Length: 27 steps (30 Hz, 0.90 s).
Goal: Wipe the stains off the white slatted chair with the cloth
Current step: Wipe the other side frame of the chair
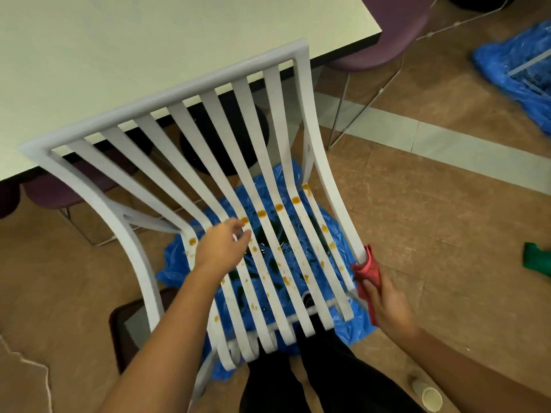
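The white slatted chair point(179, 91) stands in front of you on the floor point(432, 219), its back towards the pale bench point(149, 40) and its seat just above your knees. Orange stains point(261, 213) dot the seat slats: a row of bigger blots runs across where the seat curves up into the back, and smaller specks are scattered towards the front edge.

Your left hand point(219, 245) hovers low over the left half of the seat, palm down. Its fingers point(238, 226) are loosely stretched and a little apart, holding nothing, with the tips near the leftmost blot of the row (whether they touch the slat, I cannot tell).

Your right hand point(387, 305) is at the chair's right front corner and grips the red cloth point(369, 268). The cloth is bunched, your fingers point(369, 293) lie closed along it, and its upper end sits against the end of the chair's right side rail.

A crumpled blue plastic sheet point(179, 263) is spread on the floor under the chair. A purple chair point(384, 34) is tucked at the bench's far corner. More blue plastic point(512, 70) lies at the upper right, a green cloth point(536, 259) at the right edge, and a paper cup point(429, 397) on its side near your right forearm.
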{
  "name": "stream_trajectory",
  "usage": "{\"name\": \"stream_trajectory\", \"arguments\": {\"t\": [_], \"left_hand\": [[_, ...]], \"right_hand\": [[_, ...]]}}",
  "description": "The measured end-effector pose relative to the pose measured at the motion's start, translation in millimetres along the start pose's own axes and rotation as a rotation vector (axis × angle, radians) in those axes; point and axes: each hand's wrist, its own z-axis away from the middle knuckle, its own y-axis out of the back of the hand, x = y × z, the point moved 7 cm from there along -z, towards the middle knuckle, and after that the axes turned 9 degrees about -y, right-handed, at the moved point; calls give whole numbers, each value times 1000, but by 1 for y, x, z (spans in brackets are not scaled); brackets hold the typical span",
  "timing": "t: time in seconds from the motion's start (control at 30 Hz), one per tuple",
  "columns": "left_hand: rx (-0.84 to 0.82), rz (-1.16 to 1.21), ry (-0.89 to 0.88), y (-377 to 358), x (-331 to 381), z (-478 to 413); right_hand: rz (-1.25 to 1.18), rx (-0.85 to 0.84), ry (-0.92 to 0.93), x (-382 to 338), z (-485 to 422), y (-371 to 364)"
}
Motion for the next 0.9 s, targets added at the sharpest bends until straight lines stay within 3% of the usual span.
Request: {"name": "stream_trajectory", "arguments": {"t": [0.1, 0.23, 0.37, 0.47, 0.63, 0.77, 0.9], "left_hand": [[-148, 145, 46, -21, -15, 54], [-190, 246, 40, -14, -18, 106], [-193, 351, 56, -12, -11, 144], [-179, 501, 117, -17, -5, 167], [-200, 750, 235, -31, 10, 218], [-262, 834, 289, -45, 10, 254], [-146, 1075, 360, -33, -1, 293]], "right_hand": [[-85, 59, -55, 1, 13, 20], [-258, 75, -137, -39, 30, 54], [-543, -106, -155, -86, 50, 64], [-763, -390, -355, -103, 65, 34], [-738, -727, -407, -131, 124, -13], [-694, -831, -411, -142, 183, -57], [-713, -824, -424, -150, 241, -85]]}}
